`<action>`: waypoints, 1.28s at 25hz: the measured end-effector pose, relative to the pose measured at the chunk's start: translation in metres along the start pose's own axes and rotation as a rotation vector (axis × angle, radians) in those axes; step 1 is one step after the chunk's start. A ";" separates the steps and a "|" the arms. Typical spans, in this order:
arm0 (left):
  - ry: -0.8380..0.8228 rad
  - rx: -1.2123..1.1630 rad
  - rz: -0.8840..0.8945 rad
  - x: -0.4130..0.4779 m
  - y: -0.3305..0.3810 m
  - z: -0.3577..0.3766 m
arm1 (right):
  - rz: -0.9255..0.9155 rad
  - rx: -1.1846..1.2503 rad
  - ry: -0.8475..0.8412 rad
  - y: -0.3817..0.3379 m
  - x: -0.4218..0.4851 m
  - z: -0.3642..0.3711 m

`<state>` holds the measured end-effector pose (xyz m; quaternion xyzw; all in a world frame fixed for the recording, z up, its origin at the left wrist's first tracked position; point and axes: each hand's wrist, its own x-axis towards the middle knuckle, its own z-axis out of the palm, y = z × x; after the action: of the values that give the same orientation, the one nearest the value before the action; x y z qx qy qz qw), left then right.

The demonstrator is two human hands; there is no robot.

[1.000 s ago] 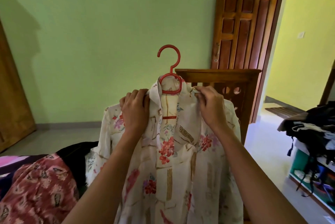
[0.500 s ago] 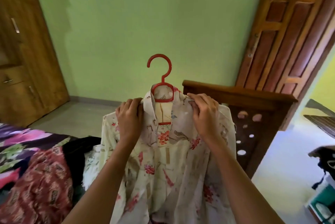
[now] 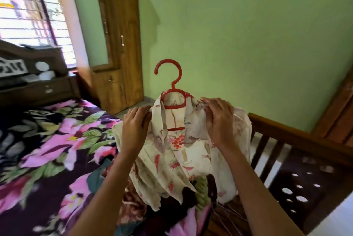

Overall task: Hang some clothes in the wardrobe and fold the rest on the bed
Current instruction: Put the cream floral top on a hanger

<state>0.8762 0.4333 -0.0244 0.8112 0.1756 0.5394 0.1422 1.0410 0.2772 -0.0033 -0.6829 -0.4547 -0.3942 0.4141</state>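
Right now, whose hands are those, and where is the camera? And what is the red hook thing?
There is no machine here, just a person tidying clothes. The camera sits on the person's head and looks forward and down. That is why you see two arms reaching out, as if they were your own. There is only this one view.

The left hand and the right hand each grip a shoulder of a cream shirt with red flowers. The shirt is on a red hanger, and its hook is for hanging it on a rail.

Below the shirt is the bed, covered with a dark sheet with big pink flowers. Other clothes lie on it. The brown wooden wardrobe stands by the green wall with its doors closed.
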 end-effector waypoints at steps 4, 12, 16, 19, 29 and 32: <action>0.065 0.117 -0.025 -0.034 0.002 -0.099 | -0.069 0.128 0.040 -0.077 -0.010 -0.014; 0.219 0.384 -0.117 -0.149 0.045 -0.307 | -0.058 0.379 -0.067 -0.260 -0.075 -0.065; 0.312 0.502 -0.152 -0.192 0.077 -0.387 | -0.089 0.533 -0.113 -0.332 -0.096 -0.093; 0.397 0.615 -0.166 -0.225 0.096 -0.430 | -0.122 0.655 -0.198 -0.372 -0.114 -0.101; 0.510 0.812 -0.360 -0.307 0.094 -0.530 | -0.178 0.846 -0.366 -0.490 -0.167 -0.087; 0.506 0.821 -0.386 -0.309 0.051 -0.554 | -0.181 0.870 -0.404 -0.526 -0.172 -0.050</action>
<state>0.2599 0.2748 -0.0486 0.5970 0.5480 0.5695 -0.1376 0.4876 0.3080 -0.0340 -0.4670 -0.7060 -0.0616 0.5288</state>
